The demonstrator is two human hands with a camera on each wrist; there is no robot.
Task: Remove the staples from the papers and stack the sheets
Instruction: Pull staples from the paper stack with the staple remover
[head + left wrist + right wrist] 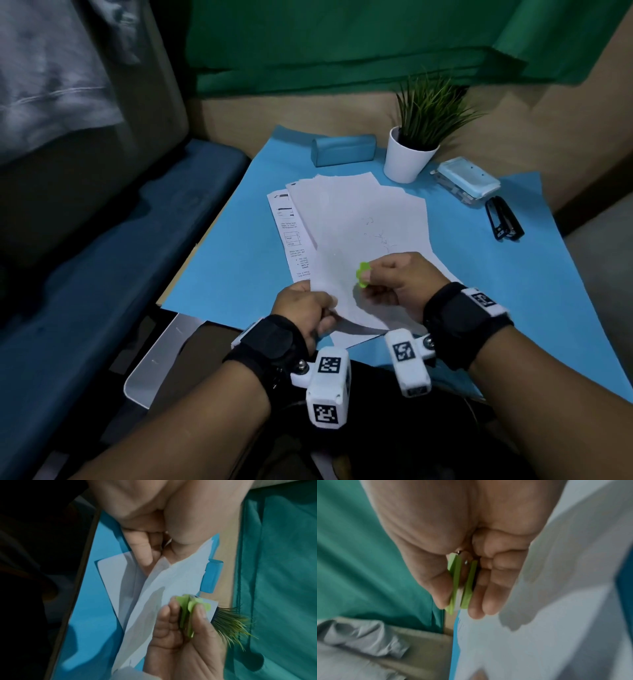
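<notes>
Our left hand (pixel 303 308) sits near, knuckles up, fingers curled under and thumb pressed down in a pinch. Our right hand (pixel 399 279) is just to its right and a little farther out, thumb and fingers (pixel 489 588) squeezed together in a grip. Both forearms reach in from the near edge, each wrist wrapped in a black band.
</notes>
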